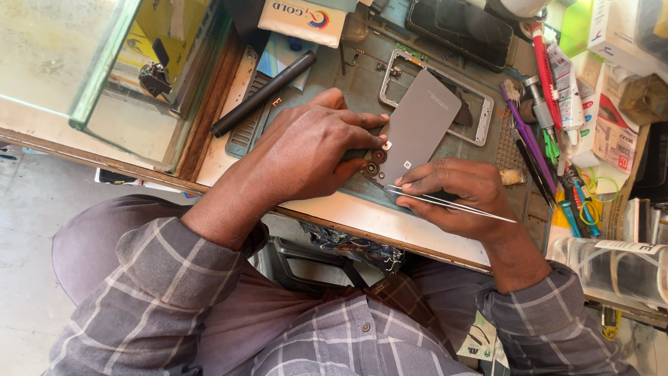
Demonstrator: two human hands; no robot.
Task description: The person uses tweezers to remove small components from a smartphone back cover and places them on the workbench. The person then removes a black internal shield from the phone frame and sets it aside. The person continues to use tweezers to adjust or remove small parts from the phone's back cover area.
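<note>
A grey phone back panel (419,125) lies tilted on the green work mat (362,76), partly over a silver phone frame (480,104). My left hand (313,146) presses its fingertips on the panel's lower left edge, by the round camera parts (376,160). My right hand (456,195) grips thin metal tweezers (452,202), their tips pointing left at the panel's bottom corner.
A black cylindrical tool (264,92) lies at the mat's left. A dark phone (463,29) rests at the top. Screwdrivers, tubes and a purple brush (529,136) crowd the right side. A glass case (90,76) stands at left. A clear tape roll (619,268) sits at right.
</note>
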